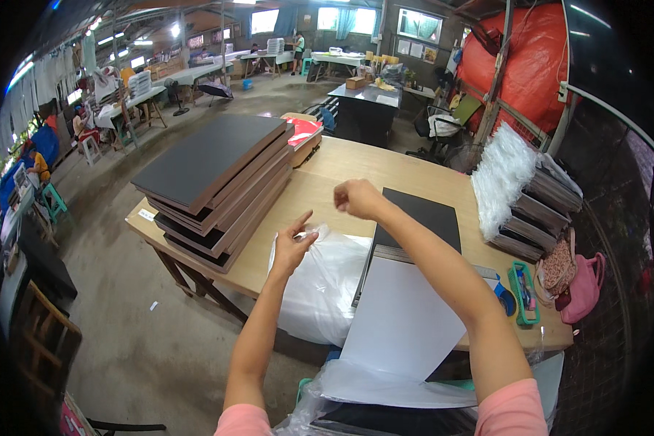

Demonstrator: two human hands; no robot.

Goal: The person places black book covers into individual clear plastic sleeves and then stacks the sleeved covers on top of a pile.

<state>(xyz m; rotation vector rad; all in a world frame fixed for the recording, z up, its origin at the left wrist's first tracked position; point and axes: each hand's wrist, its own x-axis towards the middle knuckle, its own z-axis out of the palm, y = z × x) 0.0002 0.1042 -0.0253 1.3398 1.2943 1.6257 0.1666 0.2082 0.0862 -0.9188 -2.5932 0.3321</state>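
My left hand (292,248) is over the clear plastic bag (320,291) at the table's front edge, thumb and forefinger apart; whether it touches the film I cannot tell. Above the table, my right hand (359,199) is raised with curled fingers, and what is in them, if anything, is hidden. Beneath my right forearm lie a black flat board (429,218) and a large white sheet (392,312) that slopes off the front edge toward me. More clear plastic film (385,389) hangs below the sheet, close to my body.
Dark thick boards (211,160) are stacked at the table's left. On the right stand plastic-wrapped boards (530,203), a green basket (523,294) of small tools, a blue tape roll (507,299) and a pink bag (585,289). Behind is another dark table (363,98); people work far left.
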